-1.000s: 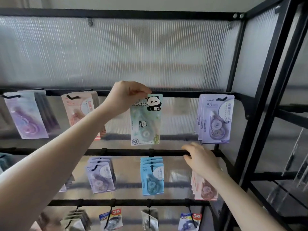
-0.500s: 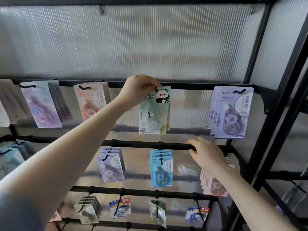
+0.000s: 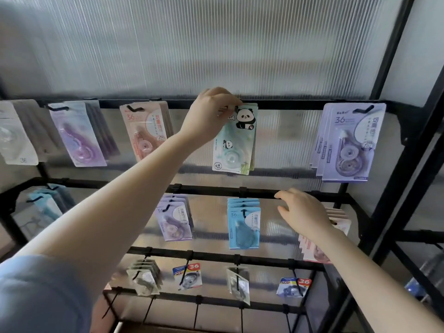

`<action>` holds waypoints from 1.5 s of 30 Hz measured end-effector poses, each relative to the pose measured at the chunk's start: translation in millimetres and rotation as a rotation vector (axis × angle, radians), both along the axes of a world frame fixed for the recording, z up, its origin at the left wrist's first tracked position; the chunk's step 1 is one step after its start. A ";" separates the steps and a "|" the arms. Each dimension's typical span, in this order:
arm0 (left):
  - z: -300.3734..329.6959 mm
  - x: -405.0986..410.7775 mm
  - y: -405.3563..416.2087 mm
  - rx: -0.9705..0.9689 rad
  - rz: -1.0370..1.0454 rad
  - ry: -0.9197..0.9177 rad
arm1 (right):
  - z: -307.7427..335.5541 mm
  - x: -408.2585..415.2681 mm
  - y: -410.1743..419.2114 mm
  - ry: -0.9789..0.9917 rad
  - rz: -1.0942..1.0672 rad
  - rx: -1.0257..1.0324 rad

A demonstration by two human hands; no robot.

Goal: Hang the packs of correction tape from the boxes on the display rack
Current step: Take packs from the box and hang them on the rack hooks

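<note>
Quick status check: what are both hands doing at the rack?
Left hand pinching panda pack at top rail. Right hand open, fingers on second rail. Nothing blocking.

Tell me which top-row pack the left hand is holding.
The panda pack, mint green with a cartoon panda, pinched at its top by the left hand; the pink and purple packs hang untouched.

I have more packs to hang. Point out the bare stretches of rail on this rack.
Top rail: bare between the panda packs and the lavender packs. Second rail: bare left of the purple packs. The top rail's left end is crowded, and the right hand rests on the second rail.
</note>
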State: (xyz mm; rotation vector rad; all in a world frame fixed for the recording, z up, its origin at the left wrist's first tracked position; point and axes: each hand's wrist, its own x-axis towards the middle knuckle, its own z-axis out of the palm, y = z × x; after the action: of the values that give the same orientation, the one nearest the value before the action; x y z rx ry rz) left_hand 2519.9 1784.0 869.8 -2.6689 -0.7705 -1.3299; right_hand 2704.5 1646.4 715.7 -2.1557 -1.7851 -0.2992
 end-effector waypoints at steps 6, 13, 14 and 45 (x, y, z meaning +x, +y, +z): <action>-26.0 -30.6 -17.2 0.003 0.094 -0.018 | -5.8 -12.5 -0.9 -0.008 -0.005 -0.010; -78.7 -84.7 -44.6 -0.094 0.246 0.000 | -20.4 -37.1 4.8 -0.014 0.037 -0.030; -87.8 -93.8 -47.3 -0.105 0.259 -0.003 | -22.2 -42.7 6.2 -0.012 0.048 -0.029; -440.0 -298.5 -38.5 -0.535 0.266 0.264 | -298.2 -246.0 -15.5 0.095 -0.136 -0.408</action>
State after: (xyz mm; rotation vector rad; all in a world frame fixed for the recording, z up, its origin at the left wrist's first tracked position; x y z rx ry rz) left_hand 2221.4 1745.5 429.8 -2.8808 -1.5530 -0.7667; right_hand 2458.5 1630.9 417.5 -2.5223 -1.7691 0.1509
